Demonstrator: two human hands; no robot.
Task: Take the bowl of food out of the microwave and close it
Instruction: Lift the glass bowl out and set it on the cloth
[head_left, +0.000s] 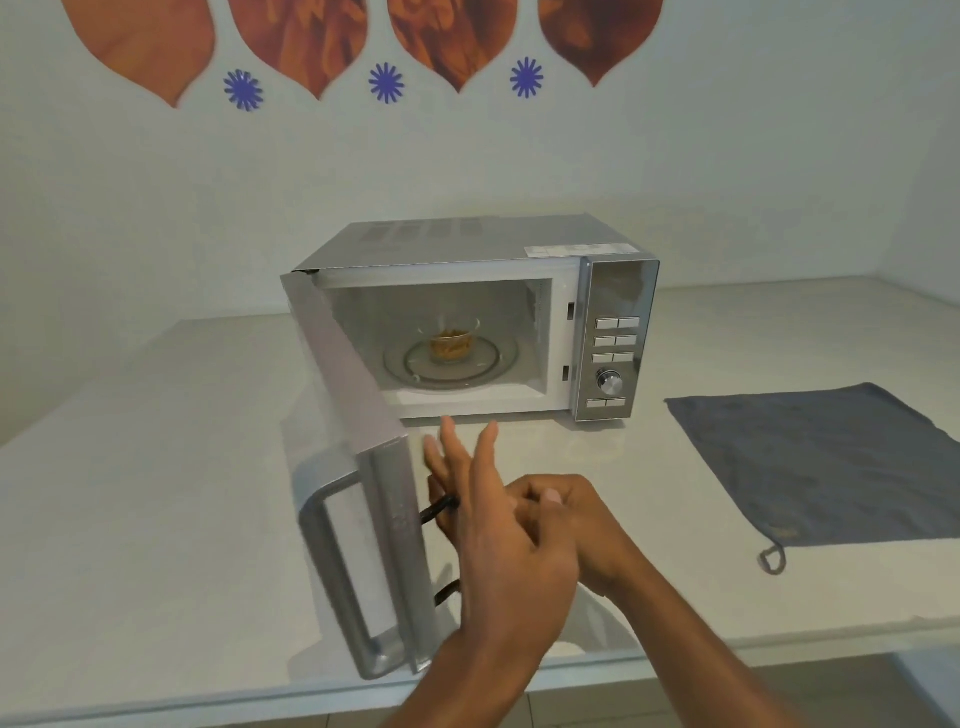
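A silver microwave stands on the counter with its door swung wide open toward me on the left. Inside, a small clear glass bowl of brownish food sits in the middle of the glass turntable. Both my hands hover in front of the open cavity, just right of the door's edge and well short of the bowl. My left hand has its fingers stretched out and apart, holding nothing. My right hand is curled with its fingers pressed against my left hand, and nothing is in it.
A grey cloth with a hanging loop lies flat on the pale counter to the right of the microwave. The control panel with buttons and a knob is on the microwave's right side. The counter's front edge runs just below my forearms.
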